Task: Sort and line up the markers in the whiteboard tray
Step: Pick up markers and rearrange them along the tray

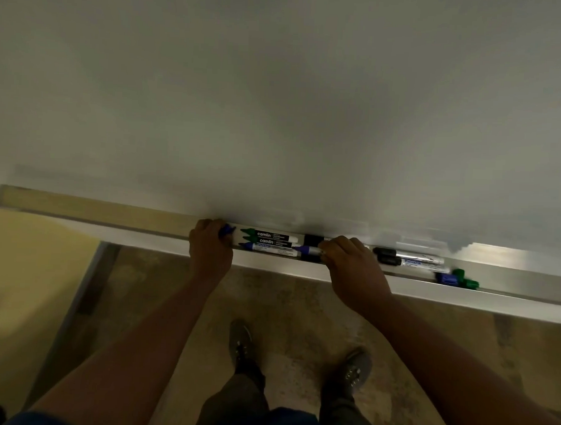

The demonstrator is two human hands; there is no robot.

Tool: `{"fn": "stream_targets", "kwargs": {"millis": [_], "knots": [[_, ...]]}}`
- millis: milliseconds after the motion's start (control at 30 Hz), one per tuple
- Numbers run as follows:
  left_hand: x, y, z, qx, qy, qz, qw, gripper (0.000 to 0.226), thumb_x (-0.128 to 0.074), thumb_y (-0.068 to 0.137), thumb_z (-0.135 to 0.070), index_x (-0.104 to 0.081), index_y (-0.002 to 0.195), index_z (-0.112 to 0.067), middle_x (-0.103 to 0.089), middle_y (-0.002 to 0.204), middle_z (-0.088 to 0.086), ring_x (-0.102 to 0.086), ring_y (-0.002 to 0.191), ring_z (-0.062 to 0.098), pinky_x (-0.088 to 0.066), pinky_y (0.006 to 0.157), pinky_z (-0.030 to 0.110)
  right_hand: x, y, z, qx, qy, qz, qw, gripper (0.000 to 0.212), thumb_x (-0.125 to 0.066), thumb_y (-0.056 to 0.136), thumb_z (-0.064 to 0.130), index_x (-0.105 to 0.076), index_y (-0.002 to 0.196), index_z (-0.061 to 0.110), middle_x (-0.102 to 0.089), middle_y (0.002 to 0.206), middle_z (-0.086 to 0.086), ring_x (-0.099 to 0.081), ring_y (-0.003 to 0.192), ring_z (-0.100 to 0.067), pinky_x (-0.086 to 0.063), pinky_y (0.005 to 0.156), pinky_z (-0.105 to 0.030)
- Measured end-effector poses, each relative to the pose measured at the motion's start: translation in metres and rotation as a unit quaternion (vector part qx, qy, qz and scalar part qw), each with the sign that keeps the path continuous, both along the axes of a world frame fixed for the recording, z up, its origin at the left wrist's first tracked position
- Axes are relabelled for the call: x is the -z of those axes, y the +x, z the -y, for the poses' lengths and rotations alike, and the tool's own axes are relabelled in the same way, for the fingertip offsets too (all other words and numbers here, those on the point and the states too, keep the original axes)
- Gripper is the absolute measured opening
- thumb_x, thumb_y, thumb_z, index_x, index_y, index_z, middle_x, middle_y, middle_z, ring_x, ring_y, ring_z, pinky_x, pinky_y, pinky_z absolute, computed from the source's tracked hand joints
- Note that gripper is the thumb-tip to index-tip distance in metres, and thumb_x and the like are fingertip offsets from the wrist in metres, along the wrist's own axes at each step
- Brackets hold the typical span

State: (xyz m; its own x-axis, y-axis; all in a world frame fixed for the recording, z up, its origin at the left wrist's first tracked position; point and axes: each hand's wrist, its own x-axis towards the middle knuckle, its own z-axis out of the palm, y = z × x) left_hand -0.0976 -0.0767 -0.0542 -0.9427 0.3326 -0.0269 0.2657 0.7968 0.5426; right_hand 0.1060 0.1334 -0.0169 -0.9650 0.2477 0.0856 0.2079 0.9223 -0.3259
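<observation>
The whiteboard tray (118,219) runs across the view below the board. Two green-capped Camlin markers (265,238) lie side by side in it, with a blue-capped marker (271,249) in front of them. My left hand (210,252) grips a blue object (227,231) at their left end; what it is stays partly hidden. My right hand (354,267) holds another blue-tipped marker (308,249) by its barrel, tip pointing left. Two black-capped markers (409,258) lie to the right of that hand. Loose blue and green caps (458,279) sit further right.
A black block (313,239), perhaps an eraser, lies behind my right hand's marker. The whiteboard (277,99) fills the upper view. Below the tray are a speckled floor, my two shoes (298,357) and a yellow wall at the left.
</observation>
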Motion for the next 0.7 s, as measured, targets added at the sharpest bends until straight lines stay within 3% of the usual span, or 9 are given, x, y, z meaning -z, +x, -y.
{"fn": "stream_targets", "kwargs": {"millis": [167,300,467,700], "knots": [[0.0,0.0,0.004,-0.012,0.004,0.018,1.0,0.014,-0.066,0.084,-0.003,-0.061,0.096,-0.008,-0.064,0.093,0.013,-0.058,0.089,0.034,-0.049,0.068,0.042,-0.008,-0.007,0.007,0.024,-0.019,0.002,1.0,0.032,-0.069,0.086,0.01,-0.062,0.117,0.015,-0.065,0.106,-0.004,-0.059,0.087,-0.022,-0.051,0.066,-0.033],[-0.018,0.02,0.005,0.054,0.084,-0.026,0.995,0.013,-0.062,0.089,-0.007,-0.06,0.1,-0.014,-0.065,0.092,0.005,-0.06,0.086,0.026,-0.053,0.07,0.046,-0.021,-0.011,0.011,0.033,-0.031,-0.015,0.999,0.026,-0.067,0.089,0.015,-0.064,0.115,0.016,-0.064,0.103,-0.003,-0.058,0.083,-0.02,-0.051,0.058,-0.031],[-0.06,0.055,-0.012,0.173,0.222,-0.046,0.958,0.023,-0.055,0.095,-0.013,-0.058,0.118,-0.015,-0.06,0.107,-0.007,-0.058,0.097,0.004,-0.052,0.082,0.024,-0.043,-0.014,0.011,0.028,-0.07,-0.036,0.997,0.029,-0.048,0.098,0.032,-0.058,0.123,0.022,-0.063,0.105,0.001,-0.055,0.08,-0.012,-0.047,0.056,-0.026],[-0.09,0.07,-0.028,0.204,0.255,-0.047,0.944,0.024,-0.051,0.097,-0.008,-0.057,0.119,-0.014,-0.056,0.106,-0.009,-0.054,0.098,-0.004,-0.044,0.083,0.011,-0.071,-0.007,0.007,0.008,-0.07,-0.062,0.996,0.032,-0.045,0.097,0.033,-0.058,0.125,0.022,-0.063,0.105,0.001,-0.056,0.088,-0.015,-0.05,0.065,-0.029]]}}
